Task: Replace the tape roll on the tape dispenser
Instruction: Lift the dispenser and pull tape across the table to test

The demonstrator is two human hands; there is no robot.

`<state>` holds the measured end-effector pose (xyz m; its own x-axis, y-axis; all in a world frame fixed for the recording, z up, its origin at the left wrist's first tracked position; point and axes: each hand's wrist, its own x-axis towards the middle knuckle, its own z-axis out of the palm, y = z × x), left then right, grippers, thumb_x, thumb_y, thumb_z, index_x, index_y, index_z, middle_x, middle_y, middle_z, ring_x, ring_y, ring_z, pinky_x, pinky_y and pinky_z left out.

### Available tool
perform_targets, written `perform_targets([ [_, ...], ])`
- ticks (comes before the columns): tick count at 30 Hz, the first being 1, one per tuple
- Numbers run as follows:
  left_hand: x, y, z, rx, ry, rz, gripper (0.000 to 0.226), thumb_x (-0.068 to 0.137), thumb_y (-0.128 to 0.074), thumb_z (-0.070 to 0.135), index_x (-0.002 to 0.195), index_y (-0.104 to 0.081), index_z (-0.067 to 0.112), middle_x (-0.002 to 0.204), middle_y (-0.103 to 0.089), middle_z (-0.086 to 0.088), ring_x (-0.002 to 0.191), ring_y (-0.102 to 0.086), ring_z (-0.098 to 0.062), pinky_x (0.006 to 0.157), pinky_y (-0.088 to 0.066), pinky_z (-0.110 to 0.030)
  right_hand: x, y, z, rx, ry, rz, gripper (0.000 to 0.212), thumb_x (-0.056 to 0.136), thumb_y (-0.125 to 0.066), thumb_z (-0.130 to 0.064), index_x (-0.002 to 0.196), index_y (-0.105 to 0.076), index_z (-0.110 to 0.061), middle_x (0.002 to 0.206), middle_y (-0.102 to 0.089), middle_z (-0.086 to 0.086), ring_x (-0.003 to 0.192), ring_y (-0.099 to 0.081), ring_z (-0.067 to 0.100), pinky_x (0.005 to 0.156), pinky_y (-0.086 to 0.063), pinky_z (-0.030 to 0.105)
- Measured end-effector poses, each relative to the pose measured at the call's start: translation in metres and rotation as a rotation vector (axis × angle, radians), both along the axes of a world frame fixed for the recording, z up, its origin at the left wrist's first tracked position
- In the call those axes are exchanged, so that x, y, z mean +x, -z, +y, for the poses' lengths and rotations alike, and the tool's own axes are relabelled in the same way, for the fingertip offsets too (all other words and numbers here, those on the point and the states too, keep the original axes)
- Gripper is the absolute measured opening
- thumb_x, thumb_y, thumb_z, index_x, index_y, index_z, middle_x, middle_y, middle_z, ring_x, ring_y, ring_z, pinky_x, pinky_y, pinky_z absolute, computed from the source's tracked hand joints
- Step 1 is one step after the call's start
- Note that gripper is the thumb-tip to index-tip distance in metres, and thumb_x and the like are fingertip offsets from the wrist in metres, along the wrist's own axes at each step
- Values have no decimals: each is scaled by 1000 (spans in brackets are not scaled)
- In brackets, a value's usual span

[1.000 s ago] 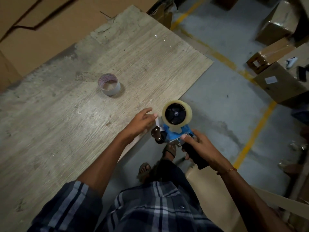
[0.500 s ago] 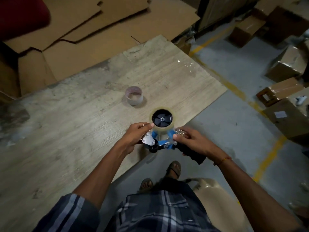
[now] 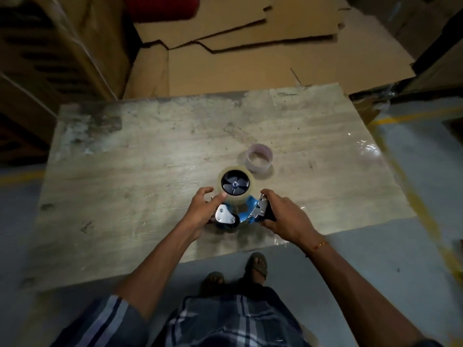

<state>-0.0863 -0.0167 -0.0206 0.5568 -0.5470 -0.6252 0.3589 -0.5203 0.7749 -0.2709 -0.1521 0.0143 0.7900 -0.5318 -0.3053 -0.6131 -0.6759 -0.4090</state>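
Blue dispenser (image 3: 246, 214) over table (image 3: 125, 196): right hand (image 3: 285, 216) grips handle; left hand (image 3: 201, 209) pinches roll (image 3: 236, 184).

worn wood table (image 3: 140, 176) w/ empty tape core (image 3: 259, 159) on it.

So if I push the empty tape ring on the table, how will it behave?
The empty tape ring looks like a thin hollow core, so probably very light. It lies flat on the table, so it would likely slide, not roll. Squeezing might dent it.

Blue tape dispenser (image 3: 244, 216) lying sideways near the table's front edge, clear tape roll (image 3: 236, 184) mounted, emptied core (image 3: 259, 161) just beyond
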Motion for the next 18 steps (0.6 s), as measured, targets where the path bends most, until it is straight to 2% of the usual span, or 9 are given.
perform_targets([
  [3, 2, 3, 0, 18, -138, 17, 58, 88, -70, 42, 137, -46, 21, 98, -59, -7, 70, -56, -12, 51, -44, -20, 18, 14, -24, 11, -111, -1, 66, 85, -72, -31, 140, -38, -23, 120, -63, 10, 103, -58, 36, 72, -45, 41],
  [6, 3, 5, -6, 27, -264, 27, 61, 85, -72, 44, 135, -47, 20, 114, -65, -10, 80, -61, -14, 59, -48, -24, 33, 25, -44, -2, -181, -13, 59, 83, -70, -30, 134, -39, -25, 113, -66, 9, 96, -60, 36, 70, -48, 42],
  [10, 5, 8, -16, 34, -384, 33, 63, 88, -68, 44, 141, -42, 21, 130, -61, -11, 106, -63, -22, 90, -53, -37, 49, 36, -67, 13, -255, -54, 55, 86, -69, -32, 132, -42, -23, 116, -67, 9, 100, -63, 38, 73, -48, 42],
  [13, 1, 8, -20, 86, -462, -17, 64, 93, -64, 39, 148, -38, 16, 139, -54, -10, 119, -59, -24, 103, -48, -45, 61, 39, -81, 36, -296, -98, 50, 87, -68, -34, 130, -44, -23, 120, -67, 6, 101, -64, 38, 72, -49, 42],
  [15, -4, 10, -21, 134, -463, -86, 48, 95, -62, 32, 138, -51, 14, 130, -60, -7, 117, -59, -23, 103, -48, -42, 69, 40, -89, 58, -309, -109, 48, 87, -68, -34, 127, -44, -25, 121, -67, 3, 102, -65, 38, 71, -49, 41],
  [17, -8, 8, -25, 119, -464, -114, 24, 97, -59, 23, 120, -64, 17, 109, -66, -3, 100, -62, -17, 89, -50, -31, 75, 42, -94, 78, -320, -117, 47, 87, -68, -33, 126, -44, -24, 122, -66, 2, 104, -64, 37, 69, -45, 39],
  [18, -9, 7, -27, 107, -456, -112, 21, 98, -58, 20, 117, -66, 16, 101, -66, -1, 94, -61, -16, 82, -49, -28, 77, 44, -97, 86, -323, -123, 46, 87, -68, -32, 126, -44, -23, 121, -66, 3, 104, -64, 36, 68, -43, 39],
])
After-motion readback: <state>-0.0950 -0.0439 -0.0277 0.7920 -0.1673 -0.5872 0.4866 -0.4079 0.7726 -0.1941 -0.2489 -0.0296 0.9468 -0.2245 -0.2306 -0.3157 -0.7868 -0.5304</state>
